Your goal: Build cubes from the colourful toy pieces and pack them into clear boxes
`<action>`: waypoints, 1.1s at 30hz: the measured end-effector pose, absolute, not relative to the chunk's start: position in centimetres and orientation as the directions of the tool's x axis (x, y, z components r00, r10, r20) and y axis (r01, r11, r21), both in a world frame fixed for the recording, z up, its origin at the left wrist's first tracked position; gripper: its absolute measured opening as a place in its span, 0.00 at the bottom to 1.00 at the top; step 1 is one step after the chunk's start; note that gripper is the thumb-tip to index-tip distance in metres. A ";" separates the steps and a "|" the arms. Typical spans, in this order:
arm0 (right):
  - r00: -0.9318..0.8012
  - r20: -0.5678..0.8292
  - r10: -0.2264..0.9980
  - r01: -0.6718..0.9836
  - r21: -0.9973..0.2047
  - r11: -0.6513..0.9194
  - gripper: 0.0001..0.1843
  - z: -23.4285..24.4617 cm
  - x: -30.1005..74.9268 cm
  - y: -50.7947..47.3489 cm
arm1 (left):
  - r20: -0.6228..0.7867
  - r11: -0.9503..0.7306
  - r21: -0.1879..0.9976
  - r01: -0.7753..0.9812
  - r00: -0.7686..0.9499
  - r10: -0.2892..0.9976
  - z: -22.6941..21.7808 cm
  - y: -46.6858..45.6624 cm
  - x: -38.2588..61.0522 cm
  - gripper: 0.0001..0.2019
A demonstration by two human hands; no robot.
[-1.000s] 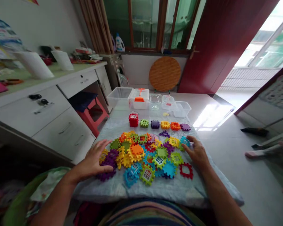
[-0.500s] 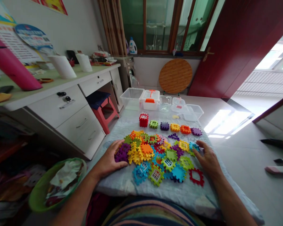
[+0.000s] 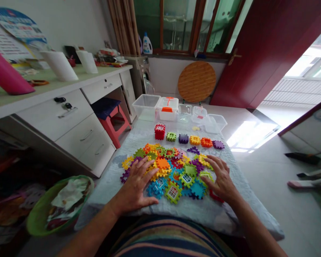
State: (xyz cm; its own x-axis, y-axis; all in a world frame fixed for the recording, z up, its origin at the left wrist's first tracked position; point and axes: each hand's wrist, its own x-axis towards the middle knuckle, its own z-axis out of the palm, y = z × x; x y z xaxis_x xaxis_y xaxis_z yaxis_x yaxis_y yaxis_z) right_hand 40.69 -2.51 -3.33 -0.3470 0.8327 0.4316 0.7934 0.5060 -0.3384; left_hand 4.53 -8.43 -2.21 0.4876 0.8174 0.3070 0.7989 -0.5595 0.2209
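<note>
Loose heap of multicoloured, notch-edged plastic tiles (image 3: 163, 164) sits mid-table on a pale blue cloth (image 3: 109, 203), between the hands. Left hand (image 3: 135, 185): palm down, fingers splayed over the heap's left side, no grip visible. Right hand (image 3: 220, 178): loosely curved at the right edge, unclenched, partly hiding a red plastic piece (image 3: 216, 196). They flank the heap, probably containing strays. Beyond, tile stacks (image 3: 195, 140) stand in a row, presumably keeping colours separate.
</note>
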 end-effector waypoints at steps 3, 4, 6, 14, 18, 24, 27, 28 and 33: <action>-0.502 0.371 0.781 0.741 -0.282 0.610 0.39 -2.4 38.3 -4.6 | 0.286 -0.588 0.184 0.787 0.530 0.799 -2.4 -8.2 5.9 0.45; -0.537 0.351 0.767 0.728 -0.266 0.632 0.42 -2.3 37.6 -5.2 | 0.284 -0.596 0.175 0.784 0.540 0.793 -2.4 -8.2 6.3 0.46; -0.582 0.322 0.747 0.711 -0.244 0.659 0.47 -2.4 36.4 -6.2 | 0.284 -0.616 0.160 0.771 0.562 0.777 -2.3 -8.1 7.0 0.47; -0.573 0.325 0.753 0.709 -0.265 0.654 0.43 -3.1 33.5 -6.3 | 0.305 -0.642 0.164 0.749 0.581 0.755 -2.3 -7.6 9.5 0.45; -0.551 0.366 0.750 0.699 -0.290 0.654 0.31 -2.6 33.2 -5.4 | 0.351 -0.598 0.190 0.778 0.516 0.782 -2.2 -7.0 10.3 0.30; -0.476 0.458 0.751 0.697 -0.324 0.639 0.15 -2.3 33.6 -4.1 | 0.438 -0.539 0.193 0.820 0.420 0.795 -2.0 -5.9 11.0 0.16; -0.390 0.516 0.763 0.702 -0.369 0.608 0.12 -2.9 33.8 -3.8 | 0.505 -0.493 0.177 0.852 0.351 0.789 -2.3 -5.5 10.9 0.13; -0.357 0.534 0.767 0.705 -0.384 0.596 0.12 -3.1 33.9 -3.8 | 0.521 -0.487 0.174 0.856 0.339 0.783 -2.5 -5.4 10.8 0.12; -0.203 0.586 0.785 0.727 -0.446 0.521 0.14 -3.9 34.3 -4.0 | 0.586 -0.523 0.185 0.832 0.334 0.738 -2.9 -5.9 10.4 0.11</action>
